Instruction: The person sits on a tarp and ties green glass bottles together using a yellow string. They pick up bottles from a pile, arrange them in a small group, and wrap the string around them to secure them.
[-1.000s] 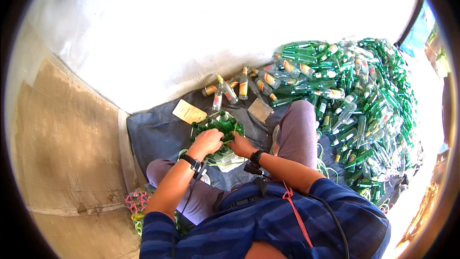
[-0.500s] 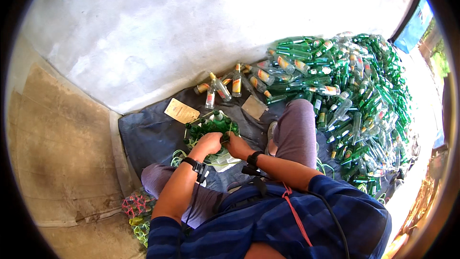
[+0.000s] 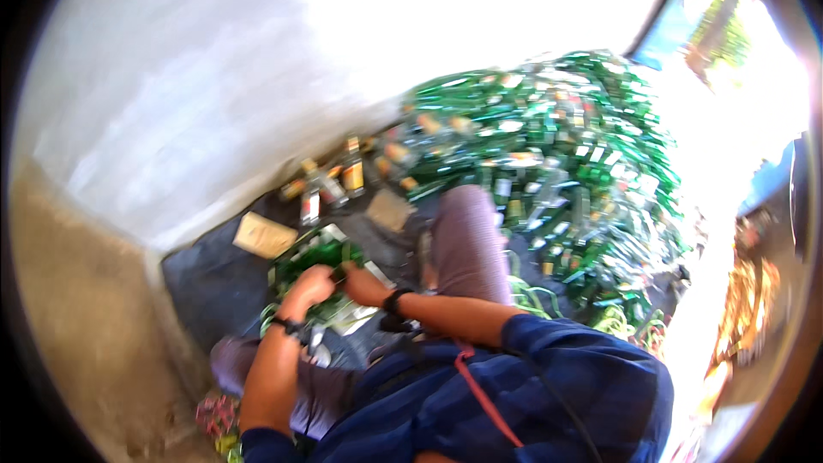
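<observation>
A pale wall (image 3: 206,103) rises behind a floor spread with dark cloth (image 3: 201,291), on which the person sits with a raised knee (image 3: 467,244) to the right; the view is blurred by motion. The green cluster (image 3: 321,255), apparently of bottles set close together, lies on the cloth in front of the person, left of the knee, with a pale piece (image 3: 353,317) showing at its near side. A tan card (image 3: 264,236) lies just beyond it to the left, a brown card (image 3: 389,210) beyond it to the right, and a few labelled bottles (image 3: 353,167) are near the wall. A large heap (image 3: 557,163) of green and clear bottles fills the right, with loose green strapping (image 3: 531,291) at its near edge. Both hands meet at the cluster's near edge. For sound handling, it seems best to work both hands evenly and close in, with light pressure, so that the glass neither tips nor knocks together. The left hand (image 3: 314,286) has its fingers curled inward, as does the right hand (image 3: 366,287), the two nearly touching around a small dark spot, possibly a bottle neck; how far the fingers are open, and what they grip, cannot be told.
</observation>
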A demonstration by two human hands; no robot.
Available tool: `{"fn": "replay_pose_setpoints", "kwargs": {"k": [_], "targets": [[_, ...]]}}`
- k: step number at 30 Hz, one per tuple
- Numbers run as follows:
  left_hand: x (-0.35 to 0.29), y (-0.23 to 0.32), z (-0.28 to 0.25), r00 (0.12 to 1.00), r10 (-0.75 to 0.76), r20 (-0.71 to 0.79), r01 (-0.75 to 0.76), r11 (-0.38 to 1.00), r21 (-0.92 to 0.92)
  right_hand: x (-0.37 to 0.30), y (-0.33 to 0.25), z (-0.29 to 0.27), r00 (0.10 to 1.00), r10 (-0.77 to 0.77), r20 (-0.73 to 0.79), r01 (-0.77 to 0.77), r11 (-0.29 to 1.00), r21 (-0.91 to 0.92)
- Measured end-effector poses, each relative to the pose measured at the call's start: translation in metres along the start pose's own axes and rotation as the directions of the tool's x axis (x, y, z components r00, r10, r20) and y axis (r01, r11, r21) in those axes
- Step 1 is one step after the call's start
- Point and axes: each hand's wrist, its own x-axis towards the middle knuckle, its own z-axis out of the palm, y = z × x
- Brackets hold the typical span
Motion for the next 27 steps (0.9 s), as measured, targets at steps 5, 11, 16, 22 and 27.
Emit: {"fn": "replay_pose_setpoints", "kwargs": {"k": [5, 11, 16, 22, 27], "targets": [[-0.012, 0.01, -0.006, 1.0, 0.012, 0.011, -0.014, 0.981, 0.192, 0.0, 0.008, 0.013, 0.998, -0.067, 0.012, 0.067, 0.996, -0.054], [-0.031, 0.028, -0.012, 0.972, 0.189, -0.138, -0.105, 0.879, 0.465, -0.013, -0.022, -0.018, 0.997, -0.067, 0.036, 0.065, 0.997, 0.042], [-0.027, 0.027, -0.015, 0.956, 0.258, -0.139, -0.131, 0.801, 0.585, -0.001, -0.009, -0.012, 0.997, -0.072, -0.026, 0.075, 0.984, 0.16], [-0.029, 0.028, -0.022, 0.979, 0.181, -0.093, -0.096, 0.813, 0.574, -0.025, -0.037, -0.048, 0.998, -0.053, 0.03, 0.054, 0.998, -0.046], [-0.026, 0.037, -0.027, 0.991, 0.109, -0.081, -0.047, 0.832, 0.552, -0.007, -0.002, -0.051, 0.878, -0.367, 0.308, 0.463, 0.815, -0.349]]}}
